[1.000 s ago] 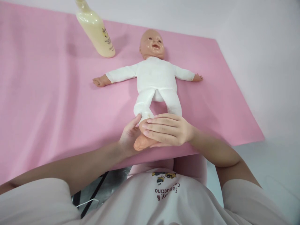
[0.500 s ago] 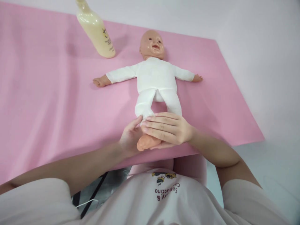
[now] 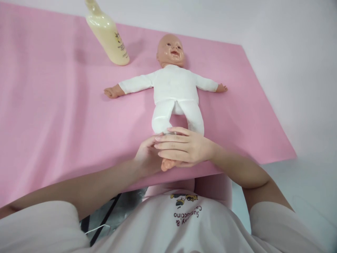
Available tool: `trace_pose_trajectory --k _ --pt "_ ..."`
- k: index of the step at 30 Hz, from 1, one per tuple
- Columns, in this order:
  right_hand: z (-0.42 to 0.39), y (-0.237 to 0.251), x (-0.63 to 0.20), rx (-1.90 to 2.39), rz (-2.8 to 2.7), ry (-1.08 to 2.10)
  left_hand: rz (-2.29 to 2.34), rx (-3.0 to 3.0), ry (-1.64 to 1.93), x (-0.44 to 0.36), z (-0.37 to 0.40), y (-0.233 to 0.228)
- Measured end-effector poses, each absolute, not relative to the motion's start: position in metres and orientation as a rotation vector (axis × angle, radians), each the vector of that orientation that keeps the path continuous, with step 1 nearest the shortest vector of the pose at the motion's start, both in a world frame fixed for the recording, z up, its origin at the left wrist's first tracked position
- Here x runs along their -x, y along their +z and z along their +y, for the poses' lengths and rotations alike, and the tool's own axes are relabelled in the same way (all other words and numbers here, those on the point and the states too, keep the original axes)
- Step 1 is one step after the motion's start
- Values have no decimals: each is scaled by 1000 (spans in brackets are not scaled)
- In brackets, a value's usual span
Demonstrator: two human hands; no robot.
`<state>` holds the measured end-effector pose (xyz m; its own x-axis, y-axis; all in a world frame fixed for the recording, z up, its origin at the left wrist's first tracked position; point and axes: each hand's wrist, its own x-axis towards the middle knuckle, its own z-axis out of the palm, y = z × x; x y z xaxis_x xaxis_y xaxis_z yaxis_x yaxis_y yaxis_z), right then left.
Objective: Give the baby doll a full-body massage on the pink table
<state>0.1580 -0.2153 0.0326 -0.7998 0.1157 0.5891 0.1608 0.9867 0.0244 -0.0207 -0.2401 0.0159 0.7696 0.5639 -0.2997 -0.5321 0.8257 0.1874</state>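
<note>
Pale grey desk [image 3: 289, 52] carries a pink sheet [image 3: 52, 105] that covers most of the view and runs to the near edge. On the sheet we note a baby doll [image 3: 173, 86] lying face up, head away from us, arms spread to both sides, dressed in a white one-piece suit. Both legs point toward us. Our left hand [image 3: 147, 156] sits under and beside the doll's lower leg on the left of the view, thumb up against the white cuff. Our right hand [image 3: 184, 147] lies flat across the top of that same foot, fingers [image 3: 164, 140] stretched out side by side and pointing left. Between the two hands only the toe end of the doll's bare foot [image 3: 166, 164] shows, peach-coloured, just above the sheet's near edge. We record the grip as both hands closed together around the foot, left below, right above, palms pressed on it. The doll's other leg lies touching the back of our right hand. A cream-yellow bottle [image 3: 109, 35] stands tilted in the view at the far left of the sheet, well apart from the doll's head, its small label facing right. Our pale pink shirt [image 3: 184, 225] with a printed motif fills the bottom of the view.
</note>
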Motion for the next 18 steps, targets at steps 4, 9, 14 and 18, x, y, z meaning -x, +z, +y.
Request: trace_pose_trajectory --k 4,9,14,18 --pt "-215 30 -160 235 -2407 -297 258 -146 503 25 -240 17" --pt "-214 29 -163 150 -2415 -147 248 -229 465 25 -240 15" --pt "-208 30 -170 208 -2347 35 273 -254 544 21 -242 17" --pt "-203 29 -176 442 -2266 60 244 -179 548 21 -241 19"
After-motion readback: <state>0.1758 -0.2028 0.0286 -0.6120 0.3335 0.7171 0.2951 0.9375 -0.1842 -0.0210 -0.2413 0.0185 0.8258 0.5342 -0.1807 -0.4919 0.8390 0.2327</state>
